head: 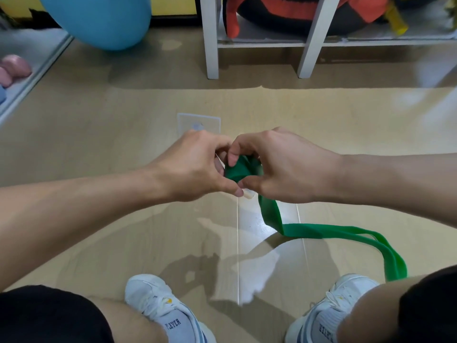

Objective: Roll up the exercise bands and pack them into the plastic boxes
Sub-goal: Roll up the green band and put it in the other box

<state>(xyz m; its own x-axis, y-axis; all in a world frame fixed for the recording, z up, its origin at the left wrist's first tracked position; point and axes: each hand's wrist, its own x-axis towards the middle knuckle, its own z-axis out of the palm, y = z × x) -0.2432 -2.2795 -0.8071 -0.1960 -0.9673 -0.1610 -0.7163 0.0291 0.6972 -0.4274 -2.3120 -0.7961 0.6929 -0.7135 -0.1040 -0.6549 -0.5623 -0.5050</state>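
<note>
Green band (272,219) sat pinched between both hands over the floor: left hand (195,167) gripped the started roll, right hand (279,169) curled round it too, tail trailing right. Winding tight with even edges looked wisest.

Green exercise band (265,211), one end partly rolled, its tail trailing across the floor.

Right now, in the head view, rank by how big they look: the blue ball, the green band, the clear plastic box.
1. blue ball, though cropped by the frame.
2. green band.
3. clear plastic box, partly hidden behind the hands.
</note>
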